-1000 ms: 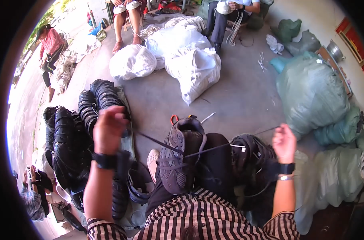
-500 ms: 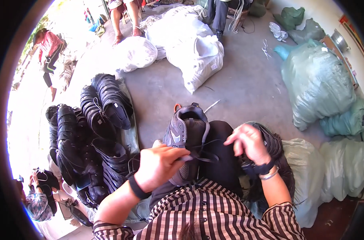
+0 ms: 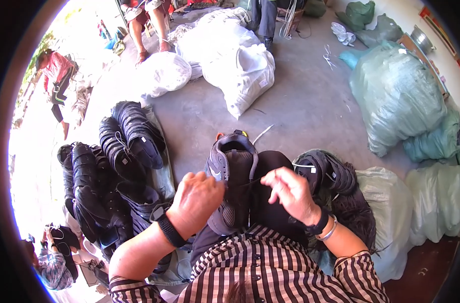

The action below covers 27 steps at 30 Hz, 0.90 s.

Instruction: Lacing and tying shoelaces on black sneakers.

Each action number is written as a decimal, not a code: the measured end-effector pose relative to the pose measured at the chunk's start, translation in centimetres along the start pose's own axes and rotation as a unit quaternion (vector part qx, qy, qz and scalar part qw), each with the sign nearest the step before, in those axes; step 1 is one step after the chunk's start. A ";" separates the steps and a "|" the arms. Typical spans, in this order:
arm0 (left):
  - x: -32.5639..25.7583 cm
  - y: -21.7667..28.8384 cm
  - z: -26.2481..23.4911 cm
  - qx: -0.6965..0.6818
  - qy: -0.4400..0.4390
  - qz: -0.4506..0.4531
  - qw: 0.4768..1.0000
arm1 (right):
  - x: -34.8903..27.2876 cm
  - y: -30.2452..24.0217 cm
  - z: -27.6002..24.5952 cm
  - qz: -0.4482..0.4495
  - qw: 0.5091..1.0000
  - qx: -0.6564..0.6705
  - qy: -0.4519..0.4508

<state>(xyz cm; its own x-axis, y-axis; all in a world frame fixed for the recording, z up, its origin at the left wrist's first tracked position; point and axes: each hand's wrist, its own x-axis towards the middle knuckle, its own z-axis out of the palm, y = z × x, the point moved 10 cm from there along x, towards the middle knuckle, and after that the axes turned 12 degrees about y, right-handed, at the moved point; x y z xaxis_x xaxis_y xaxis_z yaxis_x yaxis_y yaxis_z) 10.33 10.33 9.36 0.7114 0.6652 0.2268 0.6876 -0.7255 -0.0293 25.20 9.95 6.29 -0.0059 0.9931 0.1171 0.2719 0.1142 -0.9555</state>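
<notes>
A grey and black sneaker [image 3: 238,164] rests on my lap, its opening facing away from me and its toe towards my striped shirt. My left hand [image 3: 195,198] is closed in a fist at the left side of the shoe, over its laced part. A thin dark shoelace [image 3: 255,182] runs across the shoe towards my right hand [image 3: 289,194], whose thumb and forefinger pinch its end. The lace's other end goes into my left fist, where the fingers hide it. An orange loop [image 3: 219,136] shows at the heel.
Stacked black shoe uppers [image 3: 134,134] lie on my left, with more dark shoes [image 3: 331,174] beside my right knee. White sacks [image 3: 242,76] lie ahead, and green sacks [image 3: 399,96] stand along the right. Other people [image 3: 58,76] are at the left and far side.
My left hand has turned from a pinch over the laces into a fist further left. My right hand has come down and inward to the shoe. The loose lace loop has drawn in.
</notes>
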 end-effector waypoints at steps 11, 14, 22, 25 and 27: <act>-1.3 -3.6 1.4 -0.267 0.261 -0.214 0.903 | 2.5 5.8 0.0 0.203 0.972 0.106 -0.042; -2.1 -4.6 2.9 -0.312 0.271 -0.270 0.870 | 2.0 11.0 -5.6 0.303 0.922 0.236 0.054; -7.7 -5.2 8.5 -0.497 0.175 -0.389 0.756 | -2.4 19.7 -15.8 0.311 0.919 0.009 0.243; -7.7 -5.1 8.1 -0.513 0.192 -0.398 0.736 | 0.9 8.2 -12.3 -0.026 0.948 -0.170 0.267; -8.3 -5.3 7.4 -0.501 0.196 -0.418 0.732 | 1.1 5.7 -6.3 0.086 0.987 -0.030 0.130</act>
<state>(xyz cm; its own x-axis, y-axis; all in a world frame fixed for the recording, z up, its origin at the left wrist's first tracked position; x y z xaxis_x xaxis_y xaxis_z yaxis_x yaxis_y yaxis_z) 1.86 9.92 0.41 -0.1287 0.9913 0.0259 0.2668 0.0095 0.9637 32.80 11.56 2.67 0.2912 0.9563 0.0275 0.3044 -0.0654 -0.9503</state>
